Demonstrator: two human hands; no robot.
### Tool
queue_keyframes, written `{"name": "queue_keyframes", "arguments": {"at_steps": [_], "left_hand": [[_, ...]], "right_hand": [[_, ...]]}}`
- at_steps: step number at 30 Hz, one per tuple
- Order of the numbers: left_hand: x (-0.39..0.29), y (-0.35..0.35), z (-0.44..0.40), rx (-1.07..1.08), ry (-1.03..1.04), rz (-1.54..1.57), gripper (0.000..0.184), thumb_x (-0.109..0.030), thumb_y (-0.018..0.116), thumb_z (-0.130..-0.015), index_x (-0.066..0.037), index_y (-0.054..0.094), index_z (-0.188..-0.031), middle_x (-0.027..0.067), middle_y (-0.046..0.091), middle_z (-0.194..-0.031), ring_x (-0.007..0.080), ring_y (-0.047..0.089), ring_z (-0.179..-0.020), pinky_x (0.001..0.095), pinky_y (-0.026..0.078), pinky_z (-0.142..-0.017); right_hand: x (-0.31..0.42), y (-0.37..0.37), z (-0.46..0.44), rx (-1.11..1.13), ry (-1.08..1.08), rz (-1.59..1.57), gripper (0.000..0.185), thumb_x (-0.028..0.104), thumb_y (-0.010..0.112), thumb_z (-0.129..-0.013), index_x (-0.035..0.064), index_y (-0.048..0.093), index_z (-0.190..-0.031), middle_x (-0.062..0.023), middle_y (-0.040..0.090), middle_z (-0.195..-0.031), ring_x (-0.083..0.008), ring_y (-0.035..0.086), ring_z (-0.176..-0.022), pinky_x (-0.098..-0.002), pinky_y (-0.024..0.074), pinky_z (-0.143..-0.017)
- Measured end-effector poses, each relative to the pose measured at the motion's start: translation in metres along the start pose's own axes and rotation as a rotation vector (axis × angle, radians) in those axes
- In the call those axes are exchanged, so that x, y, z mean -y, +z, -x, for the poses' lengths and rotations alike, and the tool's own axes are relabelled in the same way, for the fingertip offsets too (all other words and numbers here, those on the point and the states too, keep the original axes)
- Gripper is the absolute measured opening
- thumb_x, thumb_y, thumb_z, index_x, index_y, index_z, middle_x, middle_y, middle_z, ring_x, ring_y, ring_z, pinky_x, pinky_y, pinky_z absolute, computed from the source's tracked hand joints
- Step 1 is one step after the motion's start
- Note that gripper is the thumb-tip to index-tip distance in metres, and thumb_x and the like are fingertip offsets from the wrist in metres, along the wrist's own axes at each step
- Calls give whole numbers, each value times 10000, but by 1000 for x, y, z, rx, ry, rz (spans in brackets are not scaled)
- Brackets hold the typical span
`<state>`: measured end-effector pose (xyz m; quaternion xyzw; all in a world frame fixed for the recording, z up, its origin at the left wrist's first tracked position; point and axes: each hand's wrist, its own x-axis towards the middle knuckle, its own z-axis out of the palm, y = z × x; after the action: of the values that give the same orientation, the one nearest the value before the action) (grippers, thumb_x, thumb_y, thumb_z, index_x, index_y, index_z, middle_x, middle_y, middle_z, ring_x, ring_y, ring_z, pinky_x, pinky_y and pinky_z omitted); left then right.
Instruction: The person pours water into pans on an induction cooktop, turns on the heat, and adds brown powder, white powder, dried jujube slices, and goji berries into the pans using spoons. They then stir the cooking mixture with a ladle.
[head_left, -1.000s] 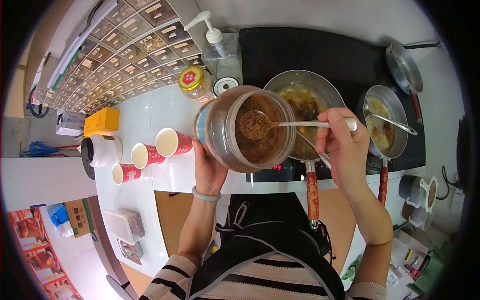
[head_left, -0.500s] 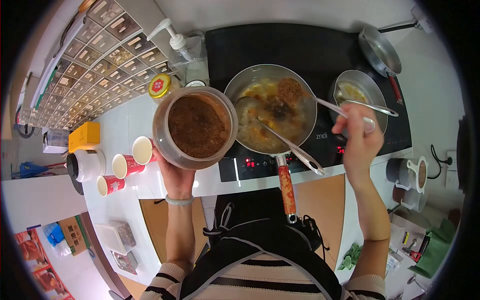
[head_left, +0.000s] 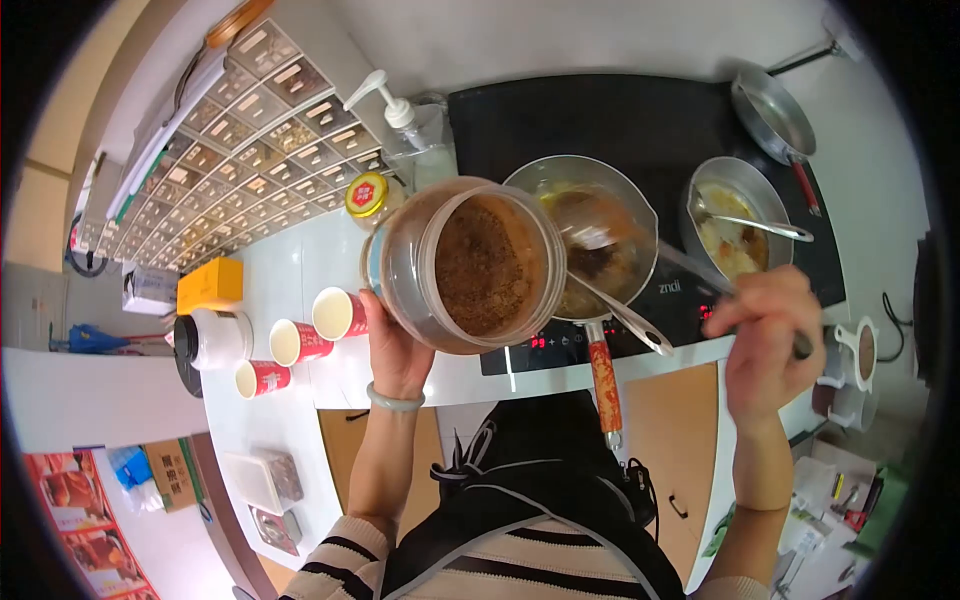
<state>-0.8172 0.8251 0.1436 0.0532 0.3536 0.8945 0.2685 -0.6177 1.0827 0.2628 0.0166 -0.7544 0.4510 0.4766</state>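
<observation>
My left hand is closed around a clear plastic jar of brown powder, its mouth tilted toward the saucepan. In my right hand is a long-handled spoon. Motion blurs the spoon's bowl, which is over the saucepan near the jar's mouth; what it carries is unclear. Yellowish liquid with dark brown powder on it fills the saucepan, partly hidden by the jar. A metal utensil leans out over the rim, beside the pan's orange handle.
On the black cooktop stands a smaller pot with food and a spoon. Another pan is behind it. Left are paper cups, a yellow-lidded jar, a pump bottle and labelled drawers.
The jar has shifted right and tilted toward the saucepan. The spoon, earlier heaped with brown powder over the pan, is now blurred, and my right hand is lower and farther right. The view has shifted.
</observation>
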Motion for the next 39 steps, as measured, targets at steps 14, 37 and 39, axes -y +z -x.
{"name": "queue_keyframes", "arguments": {"at_steps": [14,37,39], "left_hand": [[34,97,-27,257,-257,-76,644,-577,324,-957,-129,332,-1420,50,416,-1423,233,385,-1315,452,332,-1072],[167,223,-57,197,-460,-128,675,-635,382,-911,-170,373,-1400,96,418,-1416,316,434,-1273,572,426,-959],[172,223,-62,219,-462,-114,679,-633,374,-914,-168,356,-1408,111,404,-1423,332,424,-1280,591,416,-963]], "right_hand": [[17,3,-10,-133,744,-191,150,144,569,-928,13,638,-903,-43,593,-702,-69,509,-541,-190,373,-489],[-73,-218,-32,-401,718,-415,208,183,563,-930,-9,641,-925,-41,610,-703,-64,489,-531,-200,378,-494],[-76,-234,-31,-422,688,-405,203,176,559,-931,-10,641,-934,-42,611,-704,-67,487,-534,-202,373,-496]]}}
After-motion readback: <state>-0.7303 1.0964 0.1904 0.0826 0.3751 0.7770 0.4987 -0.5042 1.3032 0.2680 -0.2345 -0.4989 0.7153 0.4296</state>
